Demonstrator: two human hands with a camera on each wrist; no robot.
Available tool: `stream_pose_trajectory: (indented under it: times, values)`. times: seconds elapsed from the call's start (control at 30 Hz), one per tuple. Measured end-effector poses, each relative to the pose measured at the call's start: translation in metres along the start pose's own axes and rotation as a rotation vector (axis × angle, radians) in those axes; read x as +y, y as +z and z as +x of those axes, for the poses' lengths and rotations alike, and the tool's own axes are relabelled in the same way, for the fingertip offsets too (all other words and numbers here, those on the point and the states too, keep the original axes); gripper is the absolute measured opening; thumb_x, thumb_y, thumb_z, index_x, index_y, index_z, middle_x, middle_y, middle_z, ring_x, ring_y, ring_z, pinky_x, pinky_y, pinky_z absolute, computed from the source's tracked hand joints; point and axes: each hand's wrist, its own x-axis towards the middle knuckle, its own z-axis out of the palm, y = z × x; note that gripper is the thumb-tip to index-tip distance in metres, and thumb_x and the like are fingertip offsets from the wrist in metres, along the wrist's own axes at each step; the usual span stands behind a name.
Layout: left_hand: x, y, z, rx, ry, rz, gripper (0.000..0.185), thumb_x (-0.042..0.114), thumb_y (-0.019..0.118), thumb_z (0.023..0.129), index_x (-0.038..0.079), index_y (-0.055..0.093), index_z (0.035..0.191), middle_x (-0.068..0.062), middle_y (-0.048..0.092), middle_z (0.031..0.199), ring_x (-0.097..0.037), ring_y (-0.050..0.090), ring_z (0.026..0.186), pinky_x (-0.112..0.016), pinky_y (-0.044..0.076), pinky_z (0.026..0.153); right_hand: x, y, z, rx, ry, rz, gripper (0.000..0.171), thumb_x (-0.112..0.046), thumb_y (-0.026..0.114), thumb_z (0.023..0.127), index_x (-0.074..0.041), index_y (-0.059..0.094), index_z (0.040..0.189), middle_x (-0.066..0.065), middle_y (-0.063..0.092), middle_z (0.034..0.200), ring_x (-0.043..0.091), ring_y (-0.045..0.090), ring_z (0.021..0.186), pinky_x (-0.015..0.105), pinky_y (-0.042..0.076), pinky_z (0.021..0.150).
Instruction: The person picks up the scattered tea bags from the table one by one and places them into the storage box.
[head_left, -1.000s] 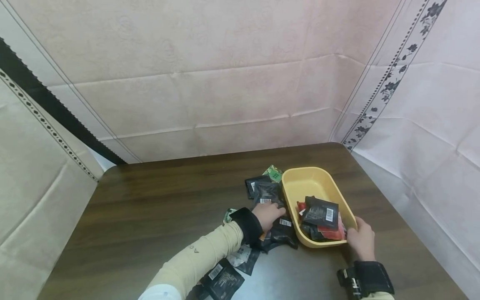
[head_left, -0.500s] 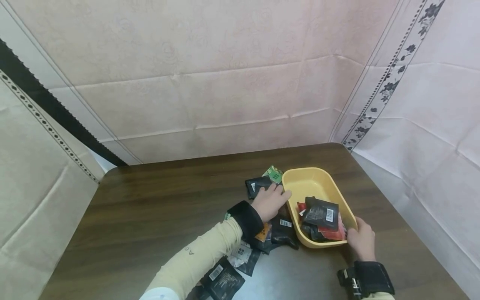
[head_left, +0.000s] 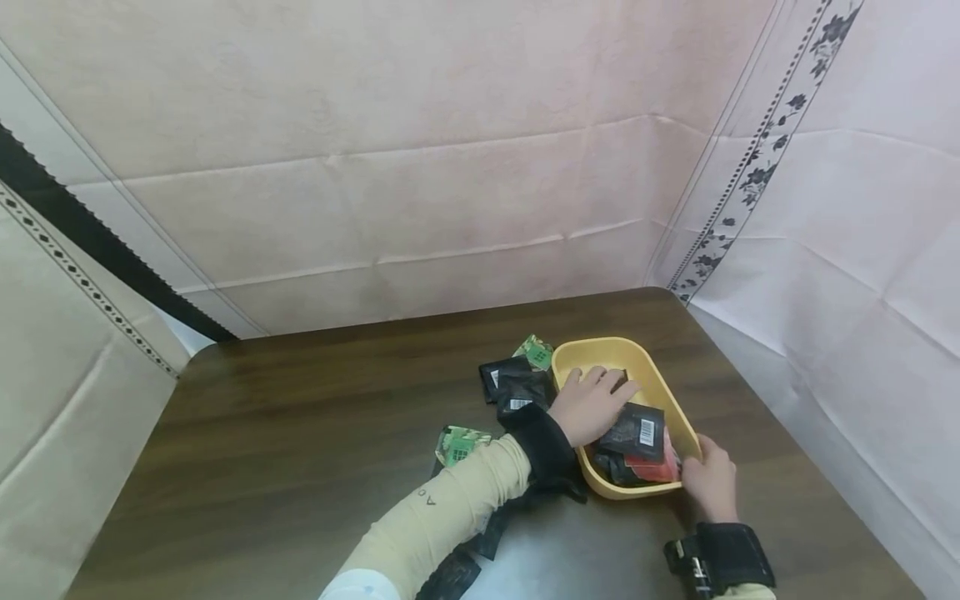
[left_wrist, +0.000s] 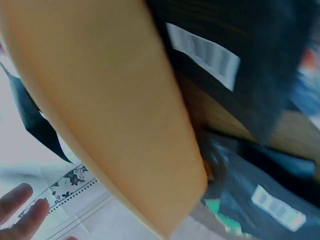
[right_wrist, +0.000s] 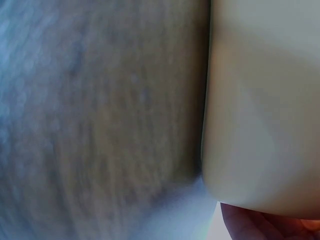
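A yellow plastic basket (head_left: 663,387) stands at the right of the table. My left hand (head_left: 588,408) is over its left side, palm down, fingers reaching inside. A dark packet (head_left: 620,382) shows at those fingertips, mostly hidden by the hand; its dark corner shows past the basket wall in the left wrist view. Below the hand lie a black packet with a barcode label (head_left: 636,431) and a red packet (head_left: 652,468), inside the basket. My right hand (head_left: 712,482) grips the basket's near right rim, and in the right wrist view its fingers curl beneath the edge.
Left of the basket lie black packets (head_left: 525,392) and a green packet (head_left: 536,352). Another green packet (head_left: 459,446) is beside the left forearm, with more black packets (head_left: 450,575) partly under the sleeve. Cloth hangs around the table (head_left: 337,400).
My left hand has moved from the pile beside the basket, first away from me, then right over the basket, with a dark packet at its fingers. The right hand keeps its grip; the view shifts slightly.
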Motion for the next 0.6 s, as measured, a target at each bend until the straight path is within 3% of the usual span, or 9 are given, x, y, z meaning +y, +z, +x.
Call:
stream_pose_trajectory:
  times: [0.17,0.43,0.6]
  values:
    - [-0.001,0.003,-0.001,-0.062,-0.019,-0.095,0.061,0.057,0.033,0.091,0.033,0.016,0.145,0.002,0.027,0.146,-0.016,0.023,0.133,-0.046,0.024,0.103,0.0,0.002,-0.001,0.037,-0.056,-0.018,0.042,0.003,0.037,0.079,0.013,0.046,0.119,0.037,0.051,0.107,0.046,0.051,0.093,0.055,0.04,0.076]
    - [-0.014,0.004,-0.011,-0.057,-0.013,-0.109,0.059,0.054,0.03,0.093,0.03,0.017,0.145,-0.001,0.027,0.146,-0.018,0.024,0.133,-0.044,0.026,0.103,0.001,0.0,0.001,0.042,-0.051,-0.025,0.041,0.003,0.037,0.081,0.014,0.046,0.119,0.038,0.051,0.106,0.048,0.051,0.093,0.056,0.04,0.075]
    - [-0.036,0.012,-0.021,-0.003,-0.038,-0.098,0.055,0.047,0.036,0.094,0.026,0.025,0.144,-0.004,0.035,0.14,-0.021,0.032,0.128,-0.045,0.032,0.099,0.001,0.0,0.001,0.024,-0.021,-0.01,0.042,0.002,0.036,0.081,0.014,0.045,0.12,0.038,0.05,0.108,0.048,0.05,0.094,0.056,0.04,0.076]
